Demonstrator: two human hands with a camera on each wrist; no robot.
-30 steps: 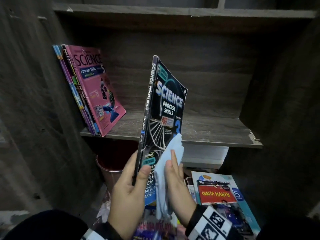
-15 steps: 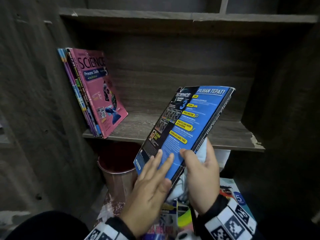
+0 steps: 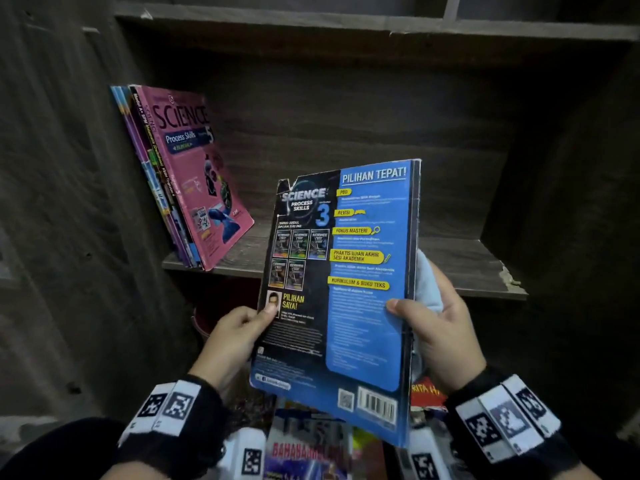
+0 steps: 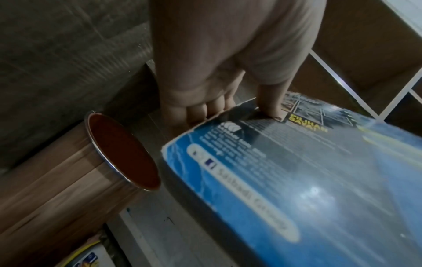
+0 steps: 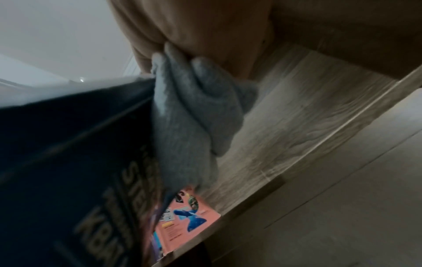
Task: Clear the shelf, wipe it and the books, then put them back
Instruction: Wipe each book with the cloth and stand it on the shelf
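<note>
I hold a blue and black Science Process Skills 3 book (image 3: 343,289) upright before the wooden shelf (image 3: 450,261), its back cover facing me. My left hand (image 3: 242,327) pinches its left edge, thumb on the cover (image 4: 271,103). My right hand (image 3: 433,323) grips the spine side, thumb on the cover, with a pale blue-grey cloth (image 3: 427,282) bunched between palm and book; the cloth (image 5: 189,117) shows clearly in the right wrist view. A pink Science 5 book (image 3: 194,168) and several thinner books lean at the shelf's left end.
A copper-coloured metal bin (image 4: 68,180) stands below the shelf on the left. Several books lie in a pile on the floor near me (image 3: 308,452), one with a red cover (image 3: 426,393). Dark wooden walls close in both sides of the shelf.
The book was flipped from front cover to back cover and stood upright. My left hand went from lying flat on it to pinching its left edge; the right hand shifted to the spine side.
</note>
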